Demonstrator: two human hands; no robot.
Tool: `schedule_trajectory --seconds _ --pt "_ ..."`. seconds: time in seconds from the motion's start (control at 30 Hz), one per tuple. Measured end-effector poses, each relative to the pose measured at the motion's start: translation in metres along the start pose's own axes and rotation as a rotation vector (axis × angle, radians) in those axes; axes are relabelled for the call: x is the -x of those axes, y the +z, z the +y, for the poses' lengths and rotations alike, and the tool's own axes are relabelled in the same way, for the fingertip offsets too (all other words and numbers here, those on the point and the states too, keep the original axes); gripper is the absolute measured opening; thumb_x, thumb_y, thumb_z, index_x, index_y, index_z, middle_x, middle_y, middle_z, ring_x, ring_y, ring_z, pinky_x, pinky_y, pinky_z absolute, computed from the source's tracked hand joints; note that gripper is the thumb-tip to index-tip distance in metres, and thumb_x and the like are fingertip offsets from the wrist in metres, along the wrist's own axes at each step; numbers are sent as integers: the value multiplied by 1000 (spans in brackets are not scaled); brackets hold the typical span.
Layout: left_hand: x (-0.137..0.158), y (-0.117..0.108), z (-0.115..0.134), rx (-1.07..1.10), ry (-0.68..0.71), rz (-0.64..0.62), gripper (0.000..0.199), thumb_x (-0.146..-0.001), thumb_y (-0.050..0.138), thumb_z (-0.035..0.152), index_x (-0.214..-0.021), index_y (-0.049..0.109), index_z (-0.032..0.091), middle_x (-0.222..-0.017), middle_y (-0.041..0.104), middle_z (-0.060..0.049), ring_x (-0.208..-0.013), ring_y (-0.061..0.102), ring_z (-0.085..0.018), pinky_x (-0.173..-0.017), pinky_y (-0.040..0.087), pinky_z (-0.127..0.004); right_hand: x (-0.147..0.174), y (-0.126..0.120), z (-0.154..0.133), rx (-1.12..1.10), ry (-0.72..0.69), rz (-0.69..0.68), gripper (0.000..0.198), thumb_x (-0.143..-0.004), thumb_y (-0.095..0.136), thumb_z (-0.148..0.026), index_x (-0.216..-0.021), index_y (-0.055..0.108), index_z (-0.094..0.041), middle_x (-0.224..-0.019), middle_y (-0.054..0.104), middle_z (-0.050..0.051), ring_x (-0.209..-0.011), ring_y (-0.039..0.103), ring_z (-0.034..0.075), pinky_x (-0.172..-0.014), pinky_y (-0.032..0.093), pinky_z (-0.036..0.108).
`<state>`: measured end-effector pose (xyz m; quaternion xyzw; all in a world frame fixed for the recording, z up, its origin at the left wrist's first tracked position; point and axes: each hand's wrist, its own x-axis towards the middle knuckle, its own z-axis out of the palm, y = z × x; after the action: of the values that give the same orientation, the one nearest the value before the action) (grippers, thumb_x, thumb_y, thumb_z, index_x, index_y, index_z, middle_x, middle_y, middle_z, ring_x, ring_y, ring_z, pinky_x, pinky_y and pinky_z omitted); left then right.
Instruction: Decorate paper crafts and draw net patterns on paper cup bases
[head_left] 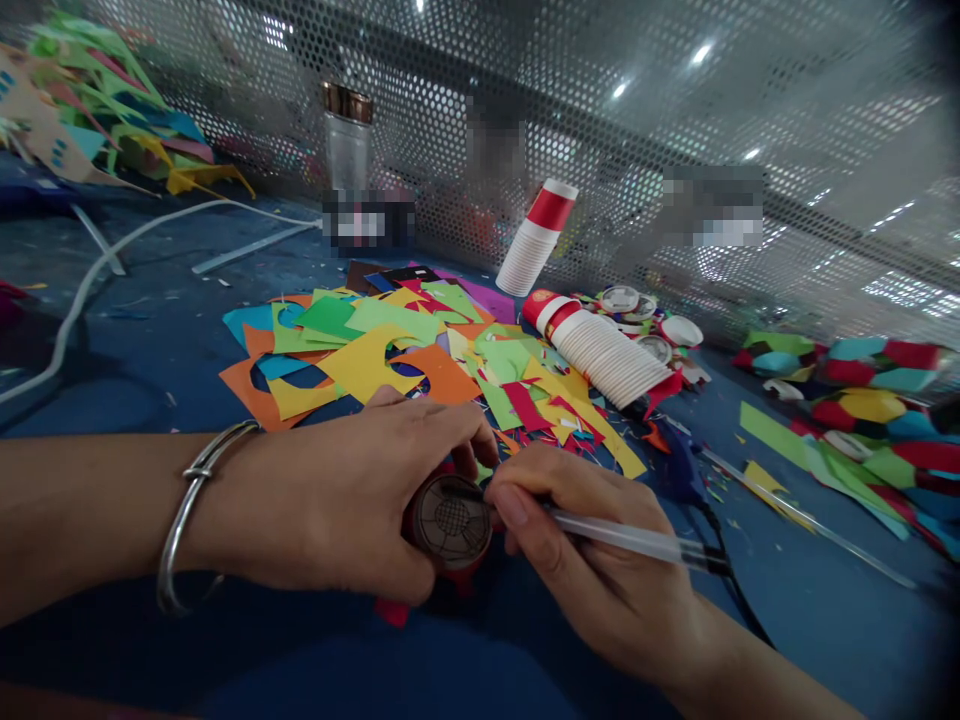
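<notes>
My left hand (pixel 322 500), with a silver bangle at the wrist, curls its fingers and thumb around a small round red piece with a brown top (pixel 452 520). Dark lines on that top form a circle with a grid and rays. Its lower part is mostly hidden in shadow and behind my fingers. In my right hand (pixel 600 550) a pen with a clear, whitish barrel (pixel 637 535) is pinched between thumb and fingers. The pen's tip end lies over the upper edge of the brown top; whether it touches cannot be made out.
Coloured paper scraps (pixel 390 340) cover the blue table's middle. Stacked paper cups (pixel 607 350) lie behind, near a leaning stack (pixel 536 240). A blue hot glue gun (pixel 679 460) with a clear stick is at right. A bottle (pixel 349 140) stands by the mesh partition; a white cable (pixel 82 290) crosses the left.
</notes>
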<state>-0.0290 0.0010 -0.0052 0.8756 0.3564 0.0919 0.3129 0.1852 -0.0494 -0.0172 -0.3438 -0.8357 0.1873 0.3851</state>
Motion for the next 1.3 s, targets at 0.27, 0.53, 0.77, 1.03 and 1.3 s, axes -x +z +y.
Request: schedule_trajectory --seconds 0.27,0.53,0.77,1.03,1.3 --pt "2 5 -3 31 11 28 62 -60 78 23 -118 58 33 -110 67 3 -101 63 -25 -80 48 -35 1 1 2 8 -1 -18 13 -100 58 -12 -90 66 -14 -76 65 -1 -68 57 7 -61 46 21" --pt "0 -2 3 13 -7 -66 57 -59 76 21 -113 58 29 -106 65 1 -100 62 -26 -84 49 -38 2 -5 0 23 13 42 12 -101 58 -15 -93 67 -18 -77 68 -3 -62 61 6 -58 48 20" --pt "4 -3 -2 34 62 -23 65 -66 72 21 -127 54 37 -119 63 1 -111 61 -27 -89 53 -39 11 -14 -1 45 88 116 10 -103 59 -22 -97 66 -23 -76 69 -3 -57 62 8 -54 48 23" --pt "5 -13 7 32 47 44 68 -63 79 27 -126 54 32 -118 64 0 -114 62 -29 -93 53 -37 12 -17 -2 38 104 146 12 -104 58 -23 -96 68 -24 -77 69 -3 -60 61 8 -56 49 23" --pt "1 -4 2 -108 -65 40 72 -66 80 45 -130 49 29 -109 62 -4 -104 57 -32 -84 48 -43 6 -17 -3 72 106 101 15 -102 59 -24 -90 67 -22 -70 68 -3 -55 59 8 -52 46 23"
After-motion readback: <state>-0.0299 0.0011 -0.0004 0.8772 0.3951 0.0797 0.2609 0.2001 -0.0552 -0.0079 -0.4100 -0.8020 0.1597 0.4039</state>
